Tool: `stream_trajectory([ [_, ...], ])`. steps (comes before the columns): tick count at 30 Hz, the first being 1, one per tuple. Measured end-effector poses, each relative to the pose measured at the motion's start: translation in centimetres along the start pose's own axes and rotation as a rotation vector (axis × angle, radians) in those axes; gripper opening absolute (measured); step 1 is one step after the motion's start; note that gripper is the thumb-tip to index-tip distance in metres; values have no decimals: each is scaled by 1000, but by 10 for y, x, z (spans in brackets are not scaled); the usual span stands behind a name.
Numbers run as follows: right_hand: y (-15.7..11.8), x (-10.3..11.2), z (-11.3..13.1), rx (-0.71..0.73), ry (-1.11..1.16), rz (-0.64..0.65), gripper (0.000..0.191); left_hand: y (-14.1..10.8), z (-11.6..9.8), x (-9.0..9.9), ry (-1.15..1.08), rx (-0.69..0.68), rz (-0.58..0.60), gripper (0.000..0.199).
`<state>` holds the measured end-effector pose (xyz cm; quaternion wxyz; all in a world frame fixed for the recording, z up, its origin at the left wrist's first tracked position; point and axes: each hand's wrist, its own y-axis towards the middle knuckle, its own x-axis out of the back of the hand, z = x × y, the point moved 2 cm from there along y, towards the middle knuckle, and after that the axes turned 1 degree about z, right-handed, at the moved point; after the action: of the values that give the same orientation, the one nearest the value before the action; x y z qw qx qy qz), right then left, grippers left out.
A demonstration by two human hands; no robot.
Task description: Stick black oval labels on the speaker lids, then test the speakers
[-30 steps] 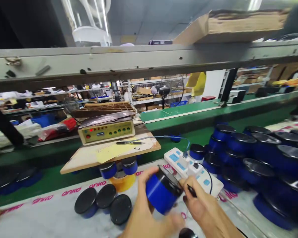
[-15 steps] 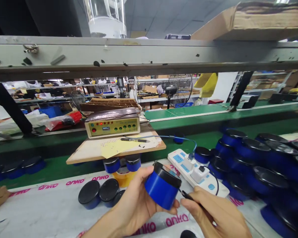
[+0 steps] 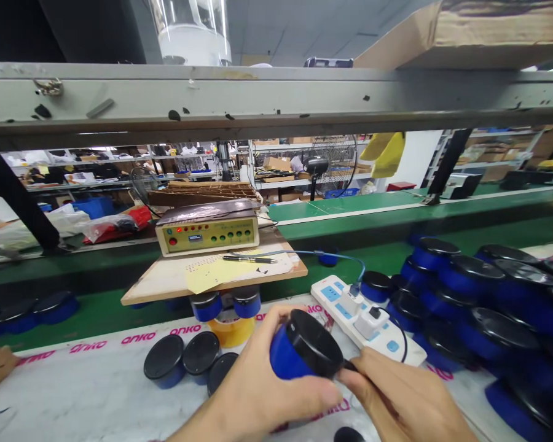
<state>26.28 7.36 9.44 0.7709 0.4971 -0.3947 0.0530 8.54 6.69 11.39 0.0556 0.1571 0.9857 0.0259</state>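
My left hand [image 3: 262, 374] is wrapped round a short blue cylinder with a black cap [image 3: 316, 344], tilted so that the glossy black end faces up and toward the right. My right hand [image 3: 396, 393] is closed on a slim black plug-like piece [image 3: 349, 366], mostly hidden by the fingers. Its front end meets the right edge of the black cap; whether it sits inside an opening, I cannot tell. Left of my hands, several like cylinders stand black side up on the sheet, one of them a black-topped cylinder [image 3: 164, 359].
A white power strip [image 3: 327, 294] with two adapters and a looping black cord lies behind my right hand. Many blue cylinders [image 3: 470, 276] are piled at the right. A cream control box [image 3: 207, 236] and a pen [image 3: 249, 259] rest on a raised board [image 3: 156, 285]. Yellow tape [image 3: 233, 331] sits below.
My left hand has turned the blue cylinder so that its black end now faces more toward me. The black piece in my right hand has come against the cap's edge.
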Motion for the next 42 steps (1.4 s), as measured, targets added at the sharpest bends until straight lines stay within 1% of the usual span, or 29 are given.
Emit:
stream_trajectory([
  [2,2,-2,-5,30,15,-8,18,-3,-1,-1,186,-3,-54,70],
  [3,3,-4,-7,42,9,-12,14,-4,-1,0,318,-31,-73,72],
  [4,5,-7,-9,48,-2,-19,17,-5,-1,1,465,-100,-86,74],
  [5,6,-9,-11,57,-14,-27,22,-6,0,3,617,-204,-88,76],
  [6,7,-11,-12,66,-19,-40,25,-6,-1,4,759,-341,-85,78],
  [8,8,-13,-12,82,1,-76,26,-10,-1,6,993,-640,-86,82],
  [9,8,-13,-11,86,23,-95,24,-12,-2,7,1077,-768,-89,82],
  [10,8,-14,-11,91,42,-108,23,-15,-3,6,1142,-866,-72,81],
  [12,6,-13,-9,97,76,-114,21,-20,-5,4,1236,-979,3,73],
  [14,4,-14,-8,99,90,-106,23,-24,-8,1,1312,-1013,83,64],
  [15,3,-14,-8,97,84,-99,25,-25,-10,0,1351,-1012,94,60],
  [17,2,-14,-8,98,53,-88,26,-25,-11,-2,1421,-998,59,55],
  [20,3,-16,-7,101,29,-53,20,-21,-11,-2,1484,-970,-1,42],
  [22,4,-17,-7,109,26,-63,18,-17,-11,-1,1500,-989,1,37],
  [25,5,-18,-9,122,24,-65,14,-14,-11,4,1477,-1027,39,42],
  [26,5,-18,-10,117,26,-54,12,-14,-11,6,1440,-1014,49,44],
  [28,4,-18,-10,109,43,-14,9,-14,-12,11,1330,-913,63,50],
  [30,3,-18,-8,119,39,47,14,-13,-8,17,1237,-712,69,67],
  [32,2,-18,-4,127,-9,134,24,-10,0,26,1215,-486,109,83],
  [33,2,-17,-3,116,-50,168,27,-7,6,32,1224,-398,119,84],
  [34,2,-14,-4,95,-98,177,29,-3,11,38,1244,-322,113,82],
  [35,3,-8,-7,54,-139,150,29,2,16,44,1269,-259,81,77],
  [36,2,1,-12,-23,-173,94,29,7,21,49,1295,-197,31,73],
  [37,1,13,-20,-131,-207,10,28,12,25,53,1311,-137,-13,72],
  [38,-2,28,-31,-279,-269,-92,27,16,28,55,1314,-78,-29,72],
  [39,-7,45,-43,-449,-344,-203,29,19,31,55,1303,-23,-5,73],
  [40,-14,63,-56,-617,-451,-320,32,21,35,53,1284,25,49,74],
  [41,-22,81,-70,-783,-632,-437,39,22,39,51,1271,65,116,75],
  [42,-30,95,-83,-862,-735,-521,40,22,43,49,1280,107,173,76],
])
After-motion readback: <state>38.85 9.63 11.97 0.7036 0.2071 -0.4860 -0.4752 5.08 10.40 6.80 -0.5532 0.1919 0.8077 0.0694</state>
